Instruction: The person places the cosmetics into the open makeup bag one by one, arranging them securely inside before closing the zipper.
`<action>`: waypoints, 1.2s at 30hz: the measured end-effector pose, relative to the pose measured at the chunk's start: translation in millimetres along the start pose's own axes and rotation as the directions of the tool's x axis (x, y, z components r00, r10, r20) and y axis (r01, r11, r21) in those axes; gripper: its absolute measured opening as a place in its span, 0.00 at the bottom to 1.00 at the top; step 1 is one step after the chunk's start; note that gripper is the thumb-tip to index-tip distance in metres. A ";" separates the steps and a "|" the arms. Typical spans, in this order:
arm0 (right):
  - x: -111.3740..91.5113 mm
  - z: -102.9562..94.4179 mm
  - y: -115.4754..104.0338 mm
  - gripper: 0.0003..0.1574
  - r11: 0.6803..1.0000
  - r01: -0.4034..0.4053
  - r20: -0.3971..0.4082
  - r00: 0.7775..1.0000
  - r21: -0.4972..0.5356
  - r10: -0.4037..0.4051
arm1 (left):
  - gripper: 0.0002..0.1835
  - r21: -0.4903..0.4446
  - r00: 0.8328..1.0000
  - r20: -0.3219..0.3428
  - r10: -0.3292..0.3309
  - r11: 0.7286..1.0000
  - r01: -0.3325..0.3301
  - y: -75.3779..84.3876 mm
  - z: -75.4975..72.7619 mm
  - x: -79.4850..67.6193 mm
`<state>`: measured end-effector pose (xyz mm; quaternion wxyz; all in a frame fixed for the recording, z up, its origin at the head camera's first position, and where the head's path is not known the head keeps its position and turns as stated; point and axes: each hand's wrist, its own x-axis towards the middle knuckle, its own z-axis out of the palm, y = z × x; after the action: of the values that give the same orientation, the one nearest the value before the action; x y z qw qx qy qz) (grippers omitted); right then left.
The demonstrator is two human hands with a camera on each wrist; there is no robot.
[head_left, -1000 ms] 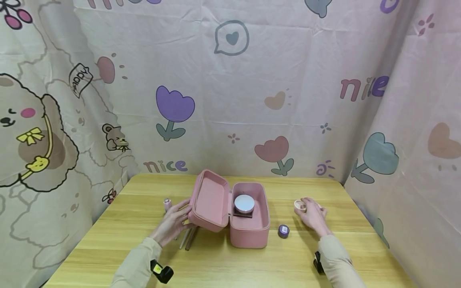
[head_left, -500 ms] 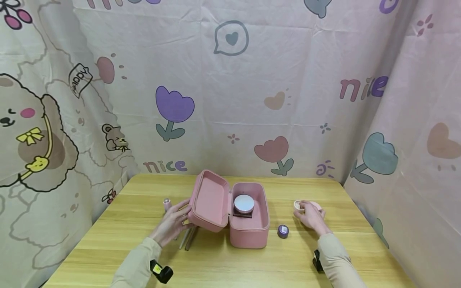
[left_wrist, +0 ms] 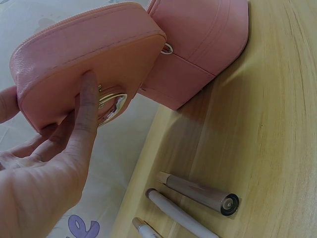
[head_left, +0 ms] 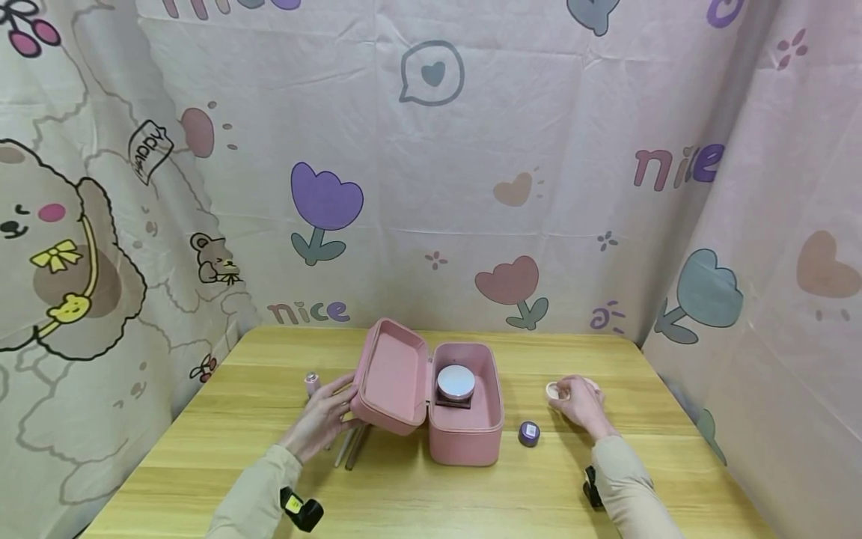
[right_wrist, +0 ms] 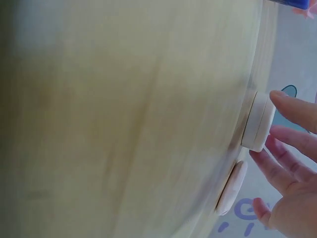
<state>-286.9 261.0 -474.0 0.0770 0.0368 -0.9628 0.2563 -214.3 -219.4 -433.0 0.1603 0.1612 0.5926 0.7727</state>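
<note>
My left hand [head_left: 322,419] grips the tilted lid [head_left: 396,374] of a pink cosmetic case, thumb at its edge. In the left wrist view its fingers [left_wrist: 85,111] lie on the lid's outer face beside a gold-edged emblem. The case body [head_left: 466,442] stands open, holding a white round compact [head_left: 456,382] on a dark square item. Toward the right of the table, my right hand [head_left: 581,404] holds a small white round lidded jar [right_wrist: 255,124] between thumb and fingers, low at the tabletop. A flat pale pink round piece [right_wrist: 232,189] lies just beside that jar.
A small purple jar [head_left: 529,433] with a white label stands between the case and my right hand. Left of the case are a pink capped bottle [head_left: 312,383], a brown tube [left_wrist: 200,195] and a pale tube [left_wrist: 178,214]. A patterned curtain [head_left: 431,187] hangs behind the table.
My right hand has shifted slightly left and nearer to me, and the white jar has moved a little with it. My left hand and the lid stay in place.
</note>
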 end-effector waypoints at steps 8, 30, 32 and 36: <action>4.3 0.1 4.6 0.24 1.000 0.002 -0.049 0.999 -0.009 -0.002 | 0.37 -0.005 1.000 0.001 -0.003 1.000 0.003 -0.6 0.0 0.5; 5.3 -1.4 10.0 0.28 0.996 -0.013 -0.036 0.999 0.090 0.016 | 0.37 -0.004 1.000 -0.011 -0.006 1.000 0.006 0.6 -0.3 0.9; 4.4 -3.2 7.8 0.31 0.991 -0.027 -0.027 0.999 0.129 0.030 | 0.37 0.003 1.000 -0.010 -0.007 1.000 0.007 1.0 0.0 0.8; 3.4 -6.2 3.2 0.36 0.968 -0.062 0.003 0.998 0.245 0.063 | 0.37 0.007 1.000 -0.021 -0.019 1.000 0.019 0.5 0.5 0.8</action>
<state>-289.9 266.8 -469.7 0.0658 0.0152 -0.9244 0.3754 -214.8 -218.8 -432.3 0.1608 0.1478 0.5988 0.7705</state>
